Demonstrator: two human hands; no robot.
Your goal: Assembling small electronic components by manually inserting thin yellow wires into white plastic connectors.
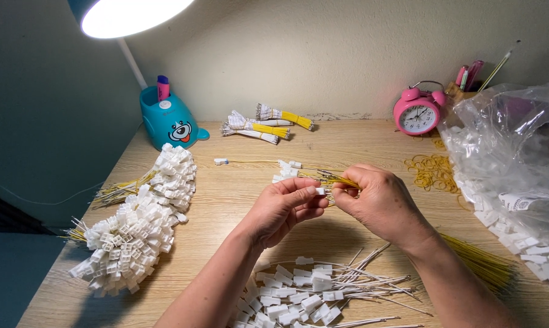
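Hands (332,200) together, pinching connector (320,191), wires (341,180)

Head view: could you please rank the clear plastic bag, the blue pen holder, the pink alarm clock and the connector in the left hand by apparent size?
1. Plastic bag, cut by the frame.
2. Pen holder.
3. Alarm clock, nearly alike; too close to rank firmly.
4. Connector at the left hand.
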